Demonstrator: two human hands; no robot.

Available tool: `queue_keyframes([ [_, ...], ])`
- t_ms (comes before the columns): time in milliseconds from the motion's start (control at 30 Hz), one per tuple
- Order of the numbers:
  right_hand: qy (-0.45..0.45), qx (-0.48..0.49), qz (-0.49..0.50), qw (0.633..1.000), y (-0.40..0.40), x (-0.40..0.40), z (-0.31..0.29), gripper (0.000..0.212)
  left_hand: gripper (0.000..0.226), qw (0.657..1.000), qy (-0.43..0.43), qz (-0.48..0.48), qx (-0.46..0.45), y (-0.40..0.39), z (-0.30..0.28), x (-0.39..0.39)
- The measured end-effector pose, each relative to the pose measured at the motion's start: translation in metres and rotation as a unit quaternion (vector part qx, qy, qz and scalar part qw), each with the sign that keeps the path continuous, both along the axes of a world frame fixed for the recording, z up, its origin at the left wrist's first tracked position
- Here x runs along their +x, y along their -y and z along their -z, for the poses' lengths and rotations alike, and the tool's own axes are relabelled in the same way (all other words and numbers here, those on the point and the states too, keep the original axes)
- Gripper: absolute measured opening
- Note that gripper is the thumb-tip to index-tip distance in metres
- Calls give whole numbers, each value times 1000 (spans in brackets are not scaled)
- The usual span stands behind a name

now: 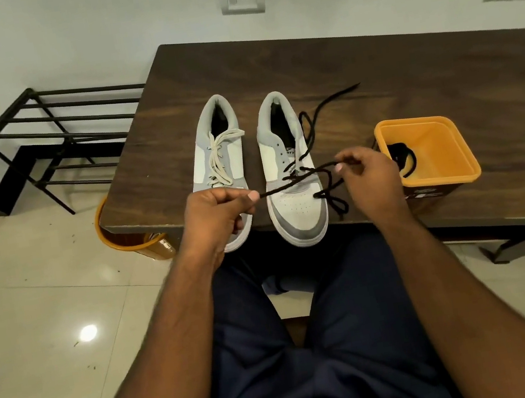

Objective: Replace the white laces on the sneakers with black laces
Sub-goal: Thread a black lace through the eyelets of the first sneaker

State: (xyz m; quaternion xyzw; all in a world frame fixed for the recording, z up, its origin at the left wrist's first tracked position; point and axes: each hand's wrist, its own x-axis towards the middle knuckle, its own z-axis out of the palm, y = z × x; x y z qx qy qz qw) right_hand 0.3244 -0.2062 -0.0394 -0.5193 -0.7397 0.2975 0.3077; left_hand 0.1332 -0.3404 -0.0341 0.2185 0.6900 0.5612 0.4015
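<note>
The job stood roughly at its midpoint, by my reading. The right sneaker [291,173] had lost its white lace and carried a black lace [299,180] through only its lowest eyelets – the upper holes were bare. The left sneaker [219,167] kept its white lace [217,157] fully threaded, so it remained untouched. Where the removed white lace went could not be seen.

The left hand [218,214] was clenched, pinching 1 end of the black lace between thumb and forefinger. The right hand [368,177] pinched the other strand at its fingertips, the cord stretched between them over the toe. The rest trailed in loose loops on the wooden table [406,70], beside the shoe.

A 2nd dark lace lay coiled in the orange tub [450,167], just right of the hands – presumably for the other shoe.

The sneakers looked like smooth white panels with grey suede-like trim, a perforated toe and thick white soles. The black cord was round and limp; the white one flat, woven and slightly dingy.
</note>
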Motion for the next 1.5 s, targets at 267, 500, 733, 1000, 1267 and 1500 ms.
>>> queue_keyframes([
  [267,-75,-27,-88,993,24,-30,10,9,2,999,7,30,41,-13,-4,14],
  [500,149,19,-144,978,8,-18,5,60,11,998,-10,47,51,-27,3,12],
  [733,-238,-169,-159,943,12,-40,-2,25,23,991,-97,81,49,-63,-2,16],
  [1000,-305,-197,-81,928,-5,-50,7,16,34,969,-175,172,26,-103,-11,3],
  [1267,-243,-171,-15,955,-31,-55,18,11,43,891,-369,264,1,-125,6,-31],
  [1500,-53,9,-52,997,-26,-67,31,7,46,868,-366,335,7,-123,22,-46],
])
